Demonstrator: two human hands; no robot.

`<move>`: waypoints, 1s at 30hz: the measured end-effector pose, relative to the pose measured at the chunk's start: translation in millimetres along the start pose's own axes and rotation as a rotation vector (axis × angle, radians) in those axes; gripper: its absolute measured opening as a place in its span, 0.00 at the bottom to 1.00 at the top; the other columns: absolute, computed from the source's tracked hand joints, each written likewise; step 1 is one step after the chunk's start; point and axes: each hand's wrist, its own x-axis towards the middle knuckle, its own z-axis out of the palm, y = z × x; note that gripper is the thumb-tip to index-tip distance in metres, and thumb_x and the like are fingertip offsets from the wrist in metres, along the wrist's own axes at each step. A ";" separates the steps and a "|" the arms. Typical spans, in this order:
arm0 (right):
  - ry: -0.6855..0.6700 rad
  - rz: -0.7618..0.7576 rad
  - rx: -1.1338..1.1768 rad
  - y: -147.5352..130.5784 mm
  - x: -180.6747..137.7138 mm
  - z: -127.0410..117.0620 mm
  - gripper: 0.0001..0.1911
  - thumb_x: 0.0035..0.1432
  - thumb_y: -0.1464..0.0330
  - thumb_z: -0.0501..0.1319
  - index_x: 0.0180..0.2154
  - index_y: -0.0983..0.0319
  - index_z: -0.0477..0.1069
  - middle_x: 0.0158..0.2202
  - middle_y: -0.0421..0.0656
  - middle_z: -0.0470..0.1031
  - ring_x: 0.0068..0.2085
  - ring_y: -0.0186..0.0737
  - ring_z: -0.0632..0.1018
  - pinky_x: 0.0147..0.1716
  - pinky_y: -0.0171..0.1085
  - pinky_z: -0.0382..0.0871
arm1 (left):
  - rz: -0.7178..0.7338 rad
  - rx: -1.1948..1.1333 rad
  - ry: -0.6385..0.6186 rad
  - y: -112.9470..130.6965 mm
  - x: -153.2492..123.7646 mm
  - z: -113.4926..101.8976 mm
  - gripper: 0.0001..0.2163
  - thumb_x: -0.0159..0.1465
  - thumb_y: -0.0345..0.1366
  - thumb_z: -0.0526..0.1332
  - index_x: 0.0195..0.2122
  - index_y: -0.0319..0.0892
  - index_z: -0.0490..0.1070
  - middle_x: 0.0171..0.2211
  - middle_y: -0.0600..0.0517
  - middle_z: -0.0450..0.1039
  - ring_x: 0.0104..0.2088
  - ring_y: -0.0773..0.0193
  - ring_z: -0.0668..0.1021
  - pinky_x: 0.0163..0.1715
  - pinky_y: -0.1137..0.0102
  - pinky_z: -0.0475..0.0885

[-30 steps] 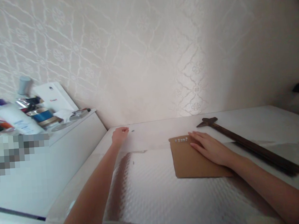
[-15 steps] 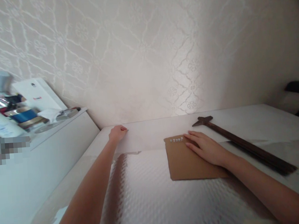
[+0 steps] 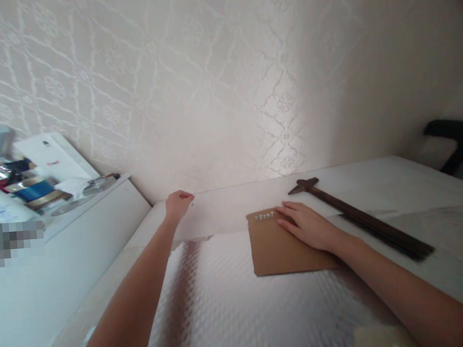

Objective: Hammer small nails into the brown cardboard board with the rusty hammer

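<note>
My left hand [image 3: 179, 204] is closed in a pinch over the white surface near the wall. A tiny speck shows by its fingertips, too small to name. My right hand [image 3: 309, 227] lies flat with fingers stretched out on a piece of brown cardboard [image 3: 280, 249], toward its right side. Along the cardboard's far edge, a row of several small whitish pieces [image 3: 264, 216] sits just left of my right fingertips. Beyond that hand rests a long dark brown hammer-like tool [image 3: 353, 211], its pointed head toward the wall.
A silvery quilted sheet [image 3: 220, 301] covers the near part of the table. On the left stands a white cabinet [image 3: 83, 263], topped by a white box [image 3: 56, 159], a blue roll [image 3: 38, 190] and other items. Patterned wallpaper rises behind, and a black chair part [image 3: 456, 131] shows at right.
The view has shifted slightly, moving the table things a little left in the picture. My left hand stays pinched near the wall, and my right hand stays on the cardboard.
</note>
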 end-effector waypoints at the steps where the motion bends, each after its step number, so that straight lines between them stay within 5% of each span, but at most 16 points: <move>1: -0.002 -0.002 -0.001 -0.3 0.5 -0.1 0.23 0.62 0.60 0.47 0.52 0.64 0.68 0.52 0.54 0.69 0.54 0.49 0.68 0.54 0.49 0.61 | -0.016 -0.084 0.003 12.0 -5.8 -0.4 0.09 0.53 0.38 0.62 0.33 0.40 0.75 0.33 0.48 0.77 0.35 0.59 0.77 0.35 0.68 0.70; 7: -0.017 -0.007 0.007 1.4 3.3 0.6 0.23 0.61 0.61 0.48 0.51 0.66 0.68 0.51 0.54 0.70 0.54 0.49 0.69 0.54 0.47 0.60 | 0.177 -0.567 -0.216 103.2 -69.0 14.7 0.15 0.53 0.39 0.62 0.42 0.40 0.73 0.32 0.51 0.78 0.30 0.66 0.76 0.31 0.73 0.70; 12: -0.008 -0.026 -0.001 6.5 4.2 4.0 0.23 0.61 0.61 0.49 0.51 0.66 0.68 0.52 0.54 0.69 0.53 0.48 0.69 0.54 0.47 0.61 | 0.425 -0.572 -0.327 147.6 -122.8 42.8 0.08 0.56 0.34 0.60 0.33 0.41 0.77 0.34 0.51 0.78 0.34 0.66 0.77 0.39 0.72 0.70; 17: -0.021 -0.034 0.005 6.2 4.6 3.0 0.23 0.61 0.61 0.48 0.52 0.67 0.67 0.52 0.56 0.69 0.54 0.48 0.69 0.54 0.46 0.61 | 0.489 -0.402 -0.334 141.5 -139.5 57.6 0.07 0.56 0.33 0.60 0.33 0.43 0.78 0.34 0.52 0.79 0.36 0.65 0.77 0.44 0.71 0.70; 30: -0.043 -0.027 0.021 7.5 3.7 0.9 0.24 0.61 0.61 0.48 0.54 0.65 0.65 0.53 0.55 0.68 0.54 0.49 0.68 0.53 0.48 0.61 | 0.601 -0.302 -0.417 122.3 -132.1 69.0 0.13 0.57 0.31 0.55 0.37 0.45 0.78 0.36 0.53 0.79 0.38 0.65 0.78 0.45 0.71 0.69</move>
